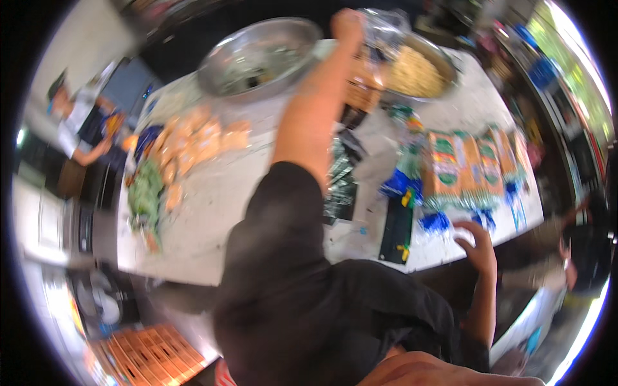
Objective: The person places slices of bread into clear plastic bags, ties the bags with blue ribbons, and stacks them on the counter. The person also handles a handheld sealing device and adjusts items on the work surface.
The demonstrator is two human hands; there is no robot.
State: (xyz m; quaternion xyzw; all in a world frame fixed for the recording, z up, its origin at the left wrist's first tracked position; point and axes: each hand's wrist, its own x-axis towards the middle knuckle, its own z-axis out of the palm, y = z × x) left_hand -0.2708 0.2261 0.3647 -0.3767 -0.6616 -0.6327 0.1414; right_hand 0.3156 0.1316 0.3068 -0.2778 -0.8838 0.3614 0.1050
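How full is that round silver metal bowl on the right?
Not empty: a pale yellow heap sits in the bowl. How full, I can't tell; clear plastic hides part.

— Where is free passage found?
— On the white table, a bare stretch is noted between the wrapped packs and the outstretched left arm
— By what is the rest obstructed?
— The far side is taken up by the steel basin and the filled bowl; ahead of the right hand, the path is blocked by blue wrappings, with bread packs laid beyond
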